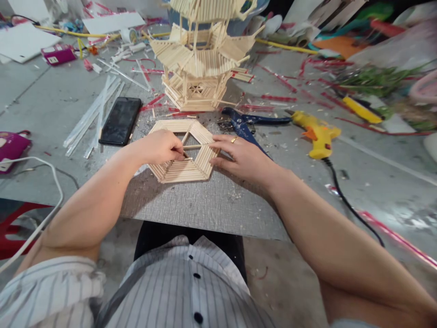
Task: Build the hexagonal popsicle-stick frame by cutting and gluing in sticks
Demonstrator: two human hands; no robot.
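Observation:
A flat hexagonal frame of wooden sticks point(186, 169) lies on a grey textured board point(205, 205) in front of me. My left hand point(160, 146) rests on the frame's left side, fingers pinched on a thin stick point(193, 146) that spans the open centre. My right hand point(241, 156), wearing a ring, lies on the frame's right edge with fingers stretched flat, touching the stick's other end. Behind the frame stands a tall tiered pagoda model of the same sticks point(201, 59).
A black phone point(120, 120) lies left of the frame beside clear glue sticks point(95, 114). Blue pliers point(247, 125) and a yellow glue gun point(316, 134) with a black cable lie to the right. Red scraps, paper and clutter cover the floor behind.

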